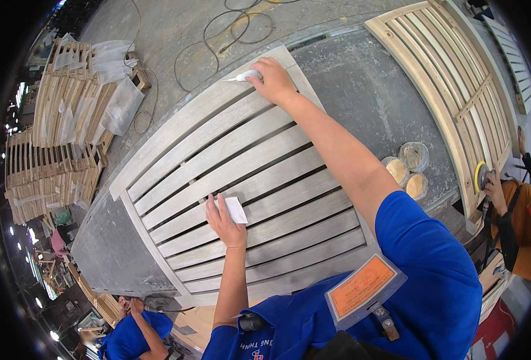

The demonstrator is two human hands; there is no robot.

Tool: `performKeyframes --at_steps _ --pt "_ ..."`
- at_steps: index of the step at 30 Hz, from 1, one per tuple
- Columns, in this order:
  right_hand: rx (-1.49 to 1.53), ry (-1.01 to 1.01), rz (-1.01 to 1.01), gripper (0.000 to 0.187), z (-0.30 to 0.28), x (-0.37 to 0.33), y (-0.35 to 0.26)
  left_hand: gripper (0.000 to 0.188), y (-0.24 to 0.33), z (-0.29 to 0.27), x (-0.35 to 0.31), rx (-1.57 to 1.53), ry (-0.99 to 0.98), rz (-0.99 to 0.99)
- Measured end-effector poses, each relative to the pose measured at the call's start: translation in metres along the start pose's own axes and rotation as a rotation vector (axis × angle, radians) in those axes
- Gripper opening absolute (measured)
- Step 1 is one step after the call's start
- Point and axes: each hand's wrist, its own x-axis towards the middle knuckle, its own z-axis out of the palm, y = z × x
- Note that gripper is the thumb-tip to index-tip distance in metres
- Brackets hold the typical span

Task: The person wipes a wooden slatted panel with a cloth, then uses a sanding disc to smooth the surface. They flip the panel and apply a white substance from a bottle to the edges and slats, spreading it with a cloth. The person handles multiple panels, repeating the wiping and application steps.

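Observation:
A pale grey-washed slatted wooden panel [259, 174] lies flat on the dark worktable in front of me. My right hand [272, 83] is at its far rail, closed round a small white squeeze bottle [251, 75]. The bottle's thin nozzle points left, at the wood of the rail. Over the middle slats, my left hand [227, 227] grips a white folded pad [236, 210], which sticks out to the right of the fingers. Whether it is paper, cloth or sandpaper, I cannot tell.
Three round tubs [415, 186] of tan filler-like material stand right of the panel. Beyond them lies a bare wooden slatted panel [451, 78], where a co-worker holds a yellow-rimmed sander [481, 176]. Stacked slatted frames [76, 120] stand at left. A hose [208, 42] coils on the floor.

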Motion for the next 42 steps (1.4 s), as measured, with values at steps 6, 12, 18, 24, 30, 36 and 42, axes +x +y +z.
performKeyframes --at_steps 6,12,18,24,30,36,42 --pt "-0.003 -0.001 0.006 0.022 0.001 0.000 -0.001 0.056 0.000 -0.001 0.000 0.004 -0.008 -0.006" --pt "0.003 0.001 0.002 0.023 0.001 0.000 0.000 0.056 0.001 -0.001 0.001 -0.004 -0.013 -0.013" --pt "0.012 -0.025 0.003 0.023 0.000 0.000 0.000 0.056 0.002 -0.001 0.001 0.014 -0.011 -0.009" --pt "0.000 -0.024 -0.021 0.023 0.003 0.000 0.003 0.057 0.000 -0.001 0.002 -0.005 -0.010 -0.009" --pt "0.023 -0.017 -0.027 0.023 0.001 -0.001 0.002 0.057 0.000 -0.001 0.000 -0.006 -0.012 -0.012" --pt "0.117 -0.021 0.152 0.028 -0.014 0.000 -0.005 0.056 -0.003 0.001 0.000 -0.002 0.016 0.003" --pt "0.698 0.059 0.497 0.026 -0.127 -0.061 0.000 0.054 -0.003 0.006 0.005 -0.040 0.054 0.063"
